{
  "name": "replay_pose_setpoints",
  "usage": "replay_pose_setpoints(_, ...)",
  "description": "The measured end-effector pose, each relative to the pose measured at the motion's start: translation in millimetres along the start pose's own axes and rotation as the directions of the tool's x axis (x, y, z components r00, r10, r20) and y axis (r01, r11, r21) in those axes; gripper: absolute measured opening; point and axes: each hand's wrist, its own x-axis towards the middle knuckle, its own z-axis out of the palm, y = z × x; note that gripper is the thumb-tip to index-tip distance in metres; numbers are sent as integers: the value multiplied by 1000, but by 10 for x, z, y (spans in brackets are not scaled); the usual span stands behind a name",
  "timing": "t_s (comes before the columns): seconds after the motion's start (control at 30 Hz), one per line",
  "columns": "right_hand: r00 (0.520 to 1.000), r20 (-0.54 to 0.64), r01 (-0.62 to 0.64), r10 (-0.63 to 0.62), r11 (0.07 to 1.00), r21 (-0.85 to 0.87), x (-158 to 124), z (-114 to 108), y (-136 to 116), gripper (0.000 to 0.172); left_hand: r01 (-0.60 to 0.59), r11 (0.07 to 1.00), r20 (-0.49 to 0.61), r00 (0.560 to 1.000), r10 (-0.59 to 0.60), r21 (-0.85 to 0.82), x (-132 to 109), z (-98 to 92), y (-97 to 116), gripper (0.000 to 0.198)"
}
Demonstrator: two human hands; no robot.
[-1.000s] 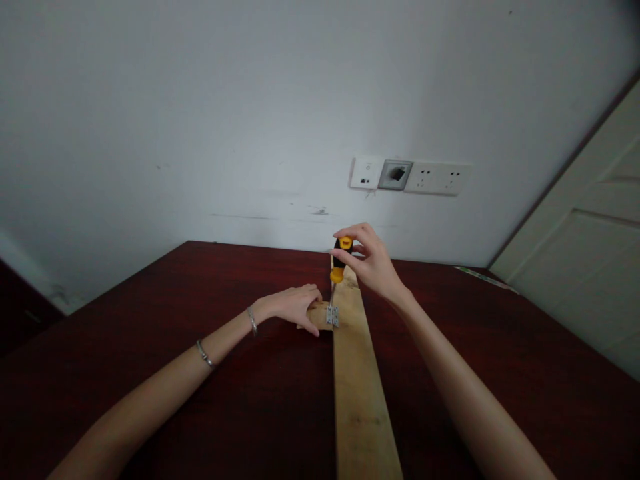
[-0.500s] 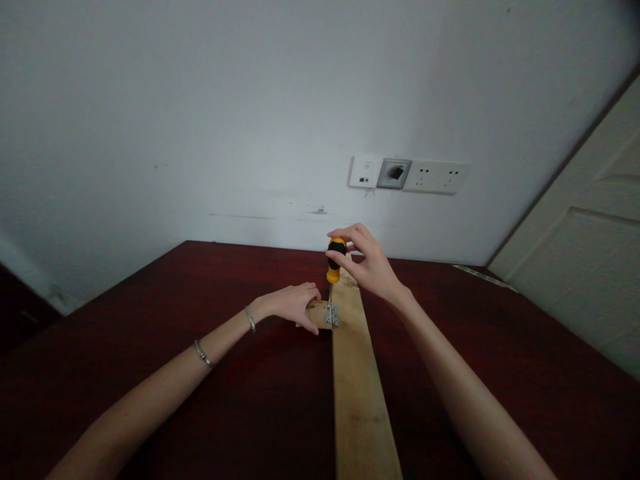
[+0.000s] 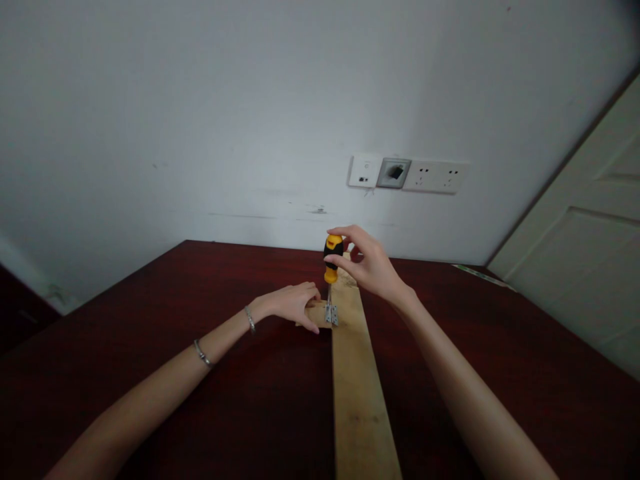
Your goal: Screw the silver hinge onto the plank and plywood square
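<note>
Over on the left, the left hand point(image 3: 293, 304) pinches a short wooden block point(image 3: 317, 315) between thumb and fingers, and I'd have it press that block snug to the long board point(image 3: 357, 393), with the metal hinge point(image 3: 335, 315) lying across their seam. Beside it the right hand point(image 3: 369, 262) grips the yellow-and-black screwdriver point(image 3: 333, 251) by its handle, shaft down at the hinge's left leaf, best held upright with steady pressure against slipping; I can read no brand on it, nor any lettering on the wall sockets point(image 3: 436, 177) farther right.
</note>
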Motion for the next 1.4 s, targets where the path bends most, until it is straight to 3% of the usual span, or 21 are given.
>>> replay_pose_setpoints(0.2, 999, -39, -30, 29, 998, -51, -12, 1, 11, 36, 0, 1000, 3, 1000, -1, 22, 6, 9, -9, 66)
replay_pose_setpoints(0.3, 999, 10, -49, 49, 999, 11, -7, -59, -42, 32, 7, 1000, 4, 1000, -7, 23, 2, 6, -6, 68)
replay_pose_setpoints(0.43, 992, 112, -65, 53, 992, 107, -7, -122, -55, 42, 15, 1000, 19, 1000, -16, 14, 5, 7, -4, 70)
replay_pose_setpoints(0.63, 997, 15, -71, 70, 996, 47, -57, -26, -37, 34, 2, 1000, 5, 1000, -2, 15, 14, 11, -9, 65)
replay_pose_setpoints(0.87, 991, 131, -38, 22, 992, 120, -65, -5, -69, 55, 21, 1000, 25, 999, -21, 18, 9, 2, -8, 69)
replay_pose_setpoints(1.07, 997, 24, -82, 80, 990, 112, -86, 49, -38, 46, 19, 999, 22, 1000, -20, 29, 8, -11, 12, 68)
replay_pose_setpoints(1.27, 997, 54, -56, 48, 986, 155, -77, -7, -48, 42, 7, 999, 17, 1000, -8, 37, 5, -6, 13, 69)
replay_pose_setpoints(1.4, 998, 12, -64, 63, 992, 112, -78, 17, -22, 43, -1, 999, 8, 1000, 1, 35, 13, 20, -18, 69)
